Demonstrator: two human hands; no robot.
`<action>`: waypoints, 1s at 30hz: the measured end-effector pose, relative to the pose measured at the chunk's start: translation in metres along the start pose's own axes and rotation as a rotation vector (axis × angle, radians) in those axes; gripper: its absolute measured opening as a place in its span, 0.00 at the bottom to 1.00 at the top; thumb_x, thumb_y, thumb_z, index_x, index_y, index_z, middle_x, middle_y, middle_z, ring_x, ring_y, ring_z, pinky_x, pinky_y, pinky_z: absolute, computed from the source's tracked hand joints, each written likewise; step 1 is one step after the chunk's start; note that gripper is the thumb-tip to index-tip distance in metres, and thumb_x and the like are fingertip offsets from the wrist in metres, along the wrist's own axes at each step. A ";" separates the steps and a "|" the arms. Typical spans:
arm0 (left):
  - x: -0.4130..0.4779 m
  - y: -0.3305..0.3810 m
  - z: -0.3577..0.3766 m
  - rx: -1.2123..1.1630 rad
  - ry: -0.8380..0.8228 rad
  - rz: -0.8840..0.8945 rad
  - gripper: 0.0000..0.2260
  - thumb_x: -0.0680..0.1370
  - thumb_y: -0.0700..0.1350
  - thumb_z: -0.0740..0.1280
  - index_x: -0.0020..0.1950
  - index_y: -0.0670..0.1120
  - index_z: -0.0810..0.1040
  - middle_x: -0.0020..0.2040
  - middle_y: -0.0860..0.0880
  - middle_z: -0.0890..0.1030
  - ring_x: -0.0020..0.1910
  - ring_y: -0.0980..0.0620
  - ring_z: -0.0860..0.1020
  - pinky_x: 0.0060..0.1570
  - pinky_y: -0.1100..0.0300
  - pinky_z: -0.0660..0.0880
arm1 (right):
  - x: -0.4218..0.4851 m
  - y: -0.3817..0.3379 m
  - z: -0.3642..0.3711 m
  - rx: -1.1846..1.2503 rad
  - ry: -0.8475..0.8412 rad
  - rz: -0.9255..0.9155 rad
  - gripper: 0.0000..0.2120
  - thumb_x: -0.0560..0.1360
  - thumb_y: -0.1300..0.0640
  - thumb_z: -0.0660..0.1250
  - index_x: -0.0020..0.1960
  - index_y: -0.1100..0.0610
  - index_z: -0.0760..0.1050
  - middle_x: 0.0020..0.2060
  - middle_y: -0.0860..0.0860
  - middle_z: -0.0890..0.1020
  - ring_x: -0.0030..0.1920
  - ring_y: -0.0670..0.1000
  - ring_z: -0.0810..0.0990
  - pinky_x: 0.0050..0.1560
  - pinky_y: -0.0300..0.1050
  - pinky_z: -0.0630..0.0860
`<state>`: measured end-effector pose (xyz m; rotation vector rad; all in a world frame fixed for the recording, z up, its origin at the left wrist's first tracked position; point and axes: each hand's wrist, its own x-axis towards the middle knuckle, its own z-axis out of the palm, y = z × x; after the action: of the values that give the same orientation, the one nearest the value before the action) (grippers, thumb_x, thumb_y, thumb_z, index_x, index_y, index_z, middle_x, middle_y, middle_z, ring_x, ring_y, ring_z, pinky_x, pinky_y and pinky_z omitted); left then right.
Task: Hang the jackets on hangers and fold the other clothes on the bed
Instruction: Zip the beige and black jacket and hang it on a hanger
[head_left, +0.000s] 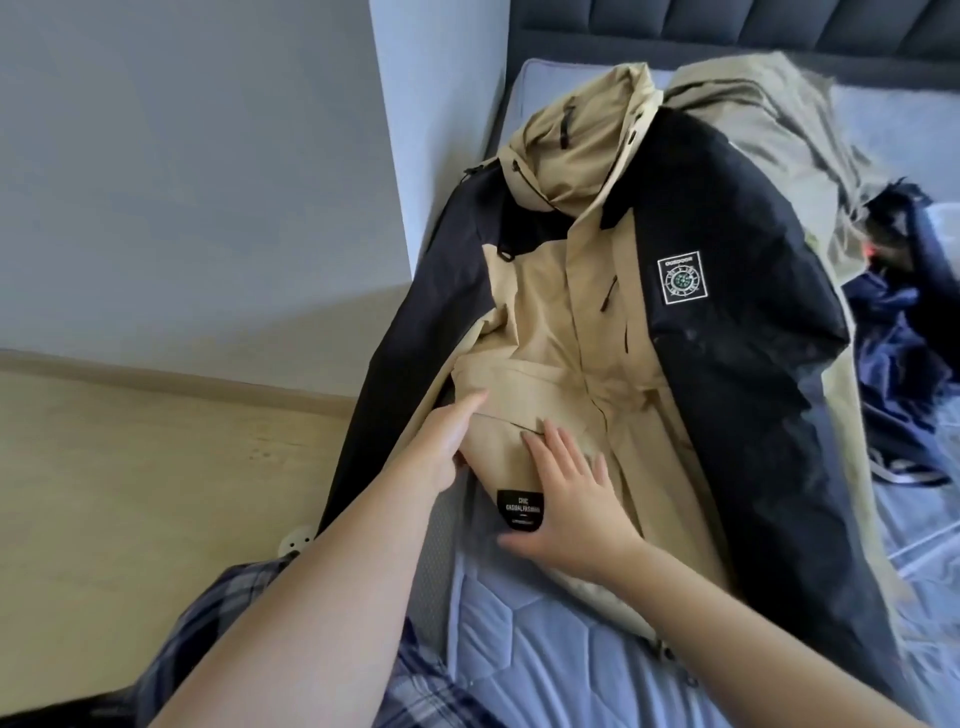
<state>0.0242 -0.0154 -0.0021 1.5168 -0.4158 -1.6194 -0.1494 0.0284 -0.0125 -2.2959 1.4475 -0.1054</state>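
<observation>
A tan and black hooded jacket (613, 322) lies front up along the left side of the bed (545, 649), its hood toward the headboard. My left hand (441, 447) rests at the jacket's lower left edge, forefinger stretched over the tan pocket flap; its other fingers are hidden under the fabric edge. My right hand (566, 504) lies flat with straight fingers on the tan front, just right of a black label (519, 509). No hanger is in view.
A khaki garment (769, 109) lies crumpled behind the jacket near the dark headboard (727, 31). A dark navy garment (904, 332) is bunched at the right. A white wall corner (436, 130) and wood floor (156, 467) are on the left.
</observation>
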 end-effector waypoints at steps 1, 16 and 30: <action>-0.005 0.001 0.004 -0.065 -0.065 0.000 0.12 0.77 0.53 0.67 0.54 0.48 0.77 0.54 0.45 0.82 0.54 0.46 0.79 0.59 0.48 0.75 | -0.005 -0.002 0.004 -0.100 0.011 0.012 0.49 0.65 0.35 0.65 0.77 0.50 0.47 0.77 0.49 0.45 0.77 0.52 0.45 0.74 0.59 0.51; -0.045 -0.044 0.016 0.829 -0.339 0.346 0.24 0.72 0.48 0.73 0.66 0.51 0.71 0.54 0.57 0.77 0.53 0.58 0.75 0.52 0.67 0.69 | 0.017 0.031 -0.080 0.997 0.029 0.457 0.08 0.68 0.69 0.64 0.45 0.68 0.80 0.37 0.60 0.80 0.41 0.58 0.79 0.46 0.51 0.77; -0.065 -0.014 -0.022 0.684 0.197 -0.002 0.25 0.79 0.60 0.59 0.66 0.42 0.73 0.56 0.43 0.79 0.53 0.45 0.79 0.57 0.48 0.76 | 0.000 0.014 -0.052 0.293 -0.026 0.178 0.17 0.82 0.50 0.56 0.66 0.56 0.73 0.59 0.51 0.78 0.61 0.52 0.75 0.56 0.41 0.69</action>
<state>0.0334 0.0486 0.0251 2.1522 -0.9192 -1.3707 -0.1759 0.0067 0.0292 -1.9213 1.5056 -0.2191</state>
